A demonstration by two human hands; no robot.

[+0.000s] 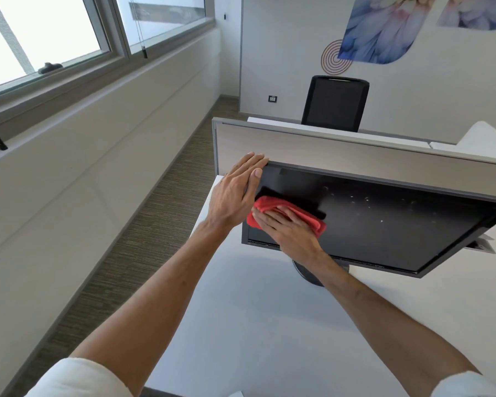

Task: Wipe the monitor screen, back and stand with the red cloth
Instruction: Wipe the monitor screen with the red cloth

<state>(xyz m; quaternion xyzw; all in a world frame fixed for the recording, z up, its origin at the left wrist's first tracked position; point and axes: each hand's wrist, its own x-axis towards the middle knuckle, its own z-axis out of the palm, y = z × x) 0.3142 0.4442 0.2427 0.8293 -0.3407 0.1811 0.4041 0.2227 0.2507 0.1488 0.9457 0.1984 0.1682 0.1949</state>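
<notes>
A black monitor (384, 224) stands on a white desk (255, 325), its dark screen facing me with pale specks on its right half. Against the screen's left part lies a folded red cloth (309, 217), and my right hand (287, 227) presses flat on it with straight fingers. My left hand (235, 193) rests on the monitor's upper left corner, fingers straight over the edge and thumb on the bezel. Below the screen, part of the round dark stand base (307, 275) shows; the rest of the stand and the monitor's back are hidden.
A grey partition panel (341, 150) rises right behind the monitor. Beyond it stands a black office chair (335, 104). Left of the desk runs a carpeted aisle (143, 224) along a wall with windows.
</notes>
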